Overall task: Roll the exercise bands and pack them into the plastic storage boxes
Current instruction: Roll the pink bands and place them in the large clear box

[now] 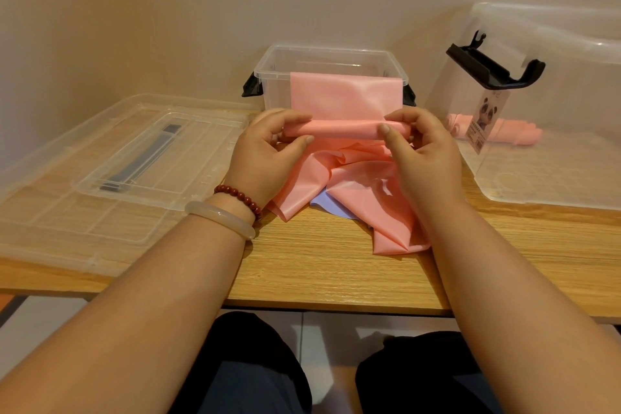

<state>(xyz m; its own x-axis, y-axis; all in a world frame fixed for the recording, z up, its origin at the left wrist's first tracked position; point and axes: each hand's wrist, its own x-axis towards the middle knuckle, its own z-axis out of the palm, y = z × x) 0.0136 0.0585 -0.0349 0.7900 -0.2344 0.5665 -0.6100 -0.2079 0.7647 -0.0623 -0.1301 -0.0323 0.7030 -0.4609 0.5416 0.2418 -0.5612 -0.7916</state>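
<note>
— Head view: hands?
— Clamped round a half-rolled pink band [346, 128]: left hand [268, 151] at one end, right hand [425, 153] at the other, thumbs on the near side.
— Rest of that band?
— Upper end draped over the front rim of the small clear box [273, 77]; loose pink folds heaped on the wooden table [319, 265] just below the roll.
— Beneath the heap?
— Lilac sheet [327, 206] peeking out, possibly another band; too covered to tell.
— Elsewhere?
— Rolled pink bands [515, 135] inside the large box [571, 94] at right, tipped on its side; clear lid [100, 158] flat at left.
</note>
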